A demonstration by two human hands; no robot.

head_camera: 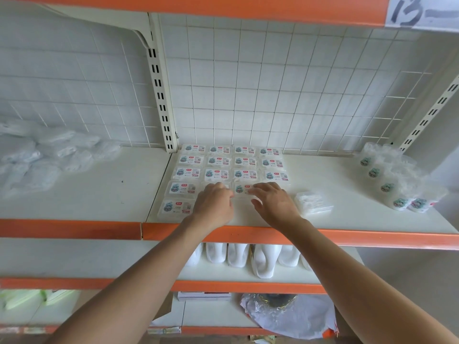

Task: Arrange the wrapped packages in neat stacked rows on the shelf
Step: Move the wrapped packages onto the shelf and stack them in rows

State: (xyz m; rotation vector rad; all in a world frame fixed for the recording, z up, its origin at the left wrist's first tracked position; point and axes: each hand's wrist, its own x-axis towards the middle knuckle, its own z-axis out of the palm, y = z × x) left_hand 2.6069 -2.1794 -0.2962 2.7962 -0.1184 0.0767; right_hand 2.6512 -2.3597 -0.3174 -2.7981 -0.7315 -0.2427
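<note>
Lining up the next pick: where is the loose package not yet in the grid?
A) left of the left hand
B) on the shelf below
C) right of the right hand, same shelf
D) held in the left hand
C: the loose package lies on the shelf just right of the right hand, apart from the grid of packages.

Packages (190, 174) glossy clear plastic, paper labels; shelf (323, 175) matt painted metal; back grid (248, 95) white wire.
</note>
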